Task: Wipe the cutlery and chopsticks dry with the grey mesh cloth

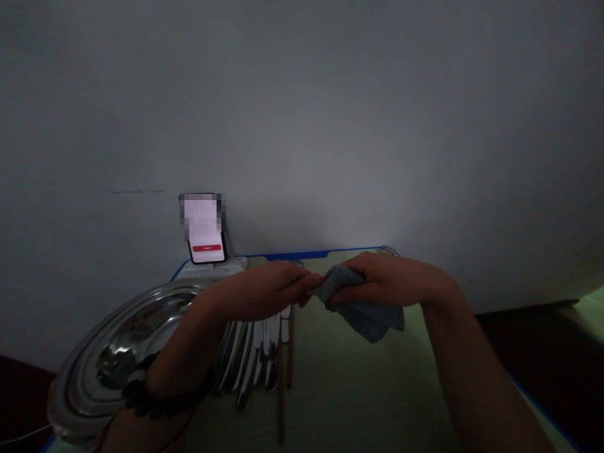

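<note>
A grey-green cloth [370, 318] hangs from my right hand [384, 278], whose fingers are wrapped round it above the table. Just left of it, my left hand [271, 289] has its fingers pressed together, their tips meeting the cloth's left end. Something small and pale shows between the two hands, too dim to make out. Below my left hand, several metal utensils [248, 368] lie side by side, partly hidden by that hand and forearm. Beside them on the right are brown sticks [281, 396].
A large shiny metal bowl [75, 377] stands at the left, partly behind my left forearm. A lit phone [204, 226] leans against the wall [302, 126]. The pale green table [349, 402] has blue edging. More metal utensils [387, 251] show at its back right.
</note>
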Tool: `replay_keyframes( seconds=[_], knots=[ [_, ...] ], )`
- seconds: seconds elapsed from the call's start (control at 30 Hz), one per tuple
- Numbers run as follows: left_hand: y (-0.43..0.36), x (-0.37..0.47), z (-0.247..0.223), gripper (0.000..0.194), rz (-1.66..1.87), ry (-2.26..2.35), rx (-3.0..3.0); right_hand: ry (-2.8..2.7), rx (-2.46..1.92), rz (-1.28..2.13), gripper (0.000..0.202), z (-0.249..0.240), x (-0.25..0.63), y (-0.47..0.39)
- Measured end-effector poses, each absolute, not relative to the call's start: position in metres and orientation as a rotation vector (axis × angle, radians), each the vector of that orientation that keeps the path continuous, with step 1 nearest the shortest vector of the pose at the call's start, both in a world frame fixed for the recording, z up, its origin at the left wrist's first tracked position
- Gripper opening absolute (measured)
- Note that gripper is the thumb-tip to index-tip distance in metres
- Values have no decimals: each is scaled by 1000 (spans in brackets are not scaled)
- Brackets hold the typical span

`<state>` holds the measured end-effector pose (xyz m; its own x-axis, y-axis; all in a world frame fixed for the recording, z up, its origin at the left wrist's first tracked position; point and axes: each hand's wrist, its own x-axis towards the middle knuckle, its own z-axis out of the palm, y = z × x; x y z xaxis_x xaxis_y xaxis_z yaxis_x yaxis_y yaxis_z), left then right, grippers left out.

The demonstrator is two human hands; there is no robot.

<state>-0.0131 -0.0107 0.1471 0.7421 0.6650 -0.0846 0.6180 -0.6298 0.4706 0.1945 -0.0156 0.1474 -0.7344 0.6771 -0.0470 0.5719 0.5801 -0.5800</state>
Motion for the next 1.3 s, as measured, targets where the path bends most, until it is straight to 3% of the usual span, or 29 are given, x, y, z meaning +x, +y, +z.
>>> replay_keyframes(
  seconds=[0.53,1.07,1.3],
  knots=[
    [-13,-35,156,43,157,1054,2479,-2396,-1240,1046,39,146,211,-14],
    [-17,-37,159,41,188,1103,2554,-2442,-1043,1191,35,141,200,-3],
    [-9,-51,168,40,327,1426,2558,-2415,-1331,777,40,115,209,15]
  ],
)
